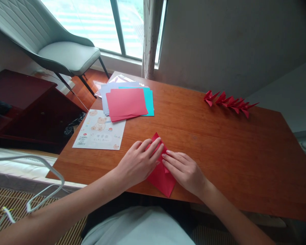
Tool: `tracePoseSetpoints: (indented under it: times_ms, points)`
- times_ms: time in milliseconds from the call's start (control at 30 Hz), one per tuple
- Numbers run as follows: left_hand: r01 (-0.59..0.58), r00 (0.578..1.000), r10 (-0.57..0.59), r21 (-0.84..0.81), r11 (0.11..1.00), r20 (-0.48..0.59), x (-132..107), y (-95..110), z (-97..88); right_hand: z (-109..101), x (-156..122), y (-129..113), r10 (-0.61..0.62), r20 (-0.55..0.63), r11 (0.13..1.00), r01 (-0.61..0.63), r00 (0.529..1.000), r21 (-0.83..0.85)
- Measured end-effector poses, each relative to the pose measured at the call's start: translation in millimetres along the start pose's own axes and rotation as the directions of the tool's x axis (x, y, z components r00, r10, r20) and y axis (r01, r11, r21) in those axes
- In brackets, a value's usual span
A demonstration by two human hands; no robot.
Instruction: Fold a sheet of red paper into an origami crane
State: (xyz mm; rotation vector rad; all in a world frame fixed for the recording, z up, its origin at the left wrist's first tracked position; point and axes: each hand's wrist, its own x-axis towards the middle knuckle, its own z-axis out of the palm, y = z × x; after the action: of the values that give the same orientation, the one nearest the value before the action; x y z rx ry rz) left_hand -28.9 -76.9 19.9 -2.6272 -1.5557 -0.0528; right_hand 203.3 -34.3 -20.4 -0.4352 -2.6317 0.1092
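A partly folded sheet of red origami paper [162,182] lies on the table near its front edge, in a long diamond shape with one point towards me. My left hand [142,160] covers its left and upper part, fingers curved over it and tips at the top fold; the thumb is mostly hidden. From the other side, my right hand [185,170] has its fingers close together, with the tips pressed on a small flap at the paper's right edge. Both hands hold the paper down against the tabletop, and their fingertips nearly meet.
On the wooden table [219,156], a row of red paper cranes [229,101] stands at the back right. Red sheets [127,102], turquoise paper [149,102] and a bear-print sheet [99,132] lie at the left. A grey chair [68,54] stands beyond, by the window.
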Motion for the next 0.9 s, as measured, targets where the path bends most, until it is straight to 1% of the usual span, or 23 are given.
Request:
tracePoseSetpoints:
  times_ms: [100,300,667,900]
  points:
    - [0.016,1.0,-0.015,-0.037,0.999,0.019,-2.2,3.9,3.7,0.7,-1.2,0.0,-0.003,0.006,1.0,0.003,1.0,0.005]
    - [0.043,0.998,-0.041,-0.051,0.998,0.04,-0.8,-0.5,10.7,0.0,-1.2,0.0,0.004,-0.013,1.0,-0.003,1.0,0.014]
    - [0.04,0.999,-0.039,-0.046,0.998,0.035,-0.7,-1.4,12.4,-1.6,0.5,0.0,0.018,-0.02,0.999,-0.017,1.0,0.047]
    - [0.039,0.998,-0.037,-0.037,0.999,0.046,0.3,-0.8,8.7,-2.1,-0.1,-0.6,0.042,0.011,0.998,-0.043,0.999,0.054]
